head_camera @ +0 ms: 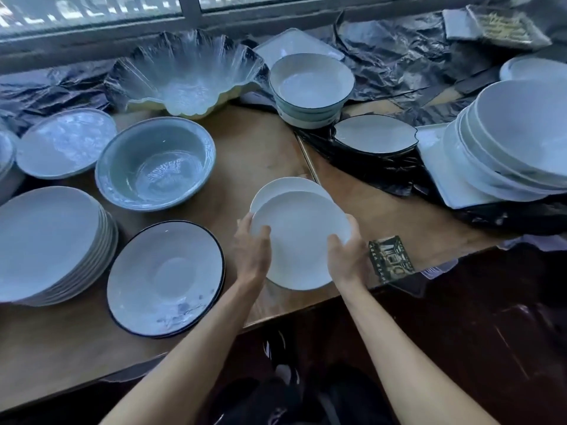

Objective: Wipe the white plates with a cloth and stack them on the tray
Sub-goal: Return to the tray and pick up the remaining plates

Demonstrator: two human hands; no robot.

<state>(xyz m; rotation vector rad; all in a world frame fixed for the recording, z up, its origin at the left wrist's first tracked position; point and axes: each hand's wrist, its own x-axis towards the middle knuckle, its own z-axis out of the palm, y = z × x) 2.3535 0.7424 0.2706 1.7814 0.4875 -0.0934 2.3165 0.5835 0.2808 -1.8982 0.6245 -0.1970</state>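
While both hands clasp opposite rims, the left hand (253, 251) and right hand (348, 256) each keep a curled grip on 2 white plates (299, 237) above the worktop (267, 148) edge, probably to steady them, no cloth or tray showing.

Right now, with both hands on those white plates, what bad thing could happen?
1. The left hand and right hand grip two white plates that sit offset, not squarely stacked. The upper plate might slide off.
2. The plates are held near the table edge, so a slip could send them to the floor.
3. The black-rimmed plate lies close to the left; a careless move could knock it.
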